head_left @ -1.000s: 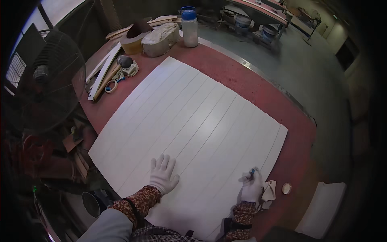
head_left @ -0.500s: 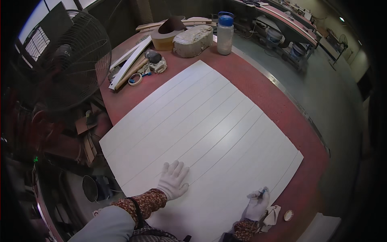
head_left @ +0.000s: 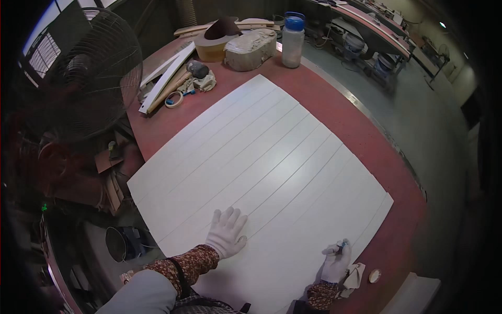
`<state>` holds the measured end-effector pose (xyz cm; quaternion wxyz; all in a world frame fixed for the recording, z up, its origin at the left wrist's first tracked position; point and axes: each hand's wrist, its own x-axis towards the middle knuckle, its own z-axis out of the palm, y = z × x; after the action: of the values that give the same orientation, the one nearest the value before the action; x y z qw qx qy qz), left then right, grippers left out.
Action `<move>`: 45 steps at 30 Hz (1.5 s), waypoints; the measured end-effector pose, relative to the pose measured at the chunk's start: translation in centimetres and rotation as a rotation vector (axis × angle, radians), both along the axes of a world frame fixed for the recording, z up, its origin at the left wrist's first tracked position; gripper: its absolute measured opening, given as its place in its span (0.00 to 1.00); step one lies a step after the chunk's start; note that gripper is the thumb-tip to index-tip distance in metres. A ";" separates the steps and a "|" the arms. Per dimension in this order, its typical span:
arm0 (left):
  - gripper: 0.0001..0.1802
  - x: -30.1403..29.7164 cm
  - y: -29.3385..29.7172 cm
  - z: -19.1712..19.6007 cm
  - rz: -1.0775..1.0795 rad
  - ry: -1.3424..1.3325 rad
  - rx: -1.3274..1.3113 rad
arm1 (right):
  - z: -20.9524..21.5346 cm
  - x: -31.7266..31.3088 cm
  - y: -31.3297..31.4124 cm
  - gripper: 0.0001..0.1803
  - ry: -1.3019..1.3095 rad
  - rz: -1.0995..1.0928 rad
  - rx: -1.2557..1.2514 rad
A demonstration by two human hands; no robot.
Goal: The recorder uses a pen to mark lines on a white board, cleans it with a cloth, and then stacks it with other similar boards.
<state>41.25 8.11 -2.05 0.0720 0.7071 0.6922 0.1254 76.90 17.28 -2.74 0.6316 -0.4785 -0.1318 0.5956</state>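
Your right hand (head_left: 334,263) is the nearer one to the right edge of the white panel (head_left: 251,172), its fingers closed round a small blue piece (head_left: 343,244), too small to make out; the panel's rightmost groove (head_left: 368,225) lies just ahead of that grip and runs away from you, up and to the right. The panel lies flat over the middle of the red tabletop (head_left: 410,220), a far corner pointing at the tabletop's far edge; its outline bends in this view, so you can't judge a long axis, but all its grooves slant the same way. Your left hand (head_left: 226,234) is open, palm down, fingers spread on the panel, well apart from the right. A cloth (head_left: 354,277) sits just beside your right hand, and past it, toward the tabletop's right edge, a small round dish (head_left: 374,276) with something pale inside. At the far edge stands a capped jar (head_left: 293,46), its contents hazy. Below the left edge is a dark bucket (head_left: 117,245); you can't tell what it holds.
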 end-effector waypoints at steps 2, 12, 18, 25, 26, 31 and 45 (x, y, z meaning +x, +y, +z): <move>0.38 -0.1 0.2 0.5 0.005 -0.003 -0.027 | 0.2 -0.1 0.2 0.13 0.027 0.024 0.016; 0.38 0.1 0.6 0.3 -0.046 -0.004 -0.029 | 0.2 0.2 -0.3 0.14 0.046 -0.030 0.003; 0.39 -0.2 0.5 0.5 -0.063 -0.005 -0.064 | 0.5 -0.7 0.1 0.16 0.013 0.000 -0.033; 0.39 0.3 0.3 -0.2 -0.014 0.017 -0.065 | 0.2 -0.2 -0.3 0.19 -0.012 -0.055 0.004; 0.39 0.2 0.2 -0.4 -0.022 0.017 -0.064 | 0.3 -0.3 -0.4 0.19 -0.003 -0.048 0.007; 0.40 0.0 0.0 -0.5 -0.008 0.038 -0.094 | 0.2 -0.3 -0.5 0.19 -0.044 -0.030 0.011; 0.41 -0.1 0.1 -0.1 -0.006 0.035 -0.089 | 0.4 -0.5 -0.5 0.18 -0.075 -0.015 0.017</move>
<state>41.18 8.23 -2.11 0.0919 0.7073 0.6961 0.0819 76.36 16.75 -2.37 0.6348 -0.4961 -0.1566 0.5713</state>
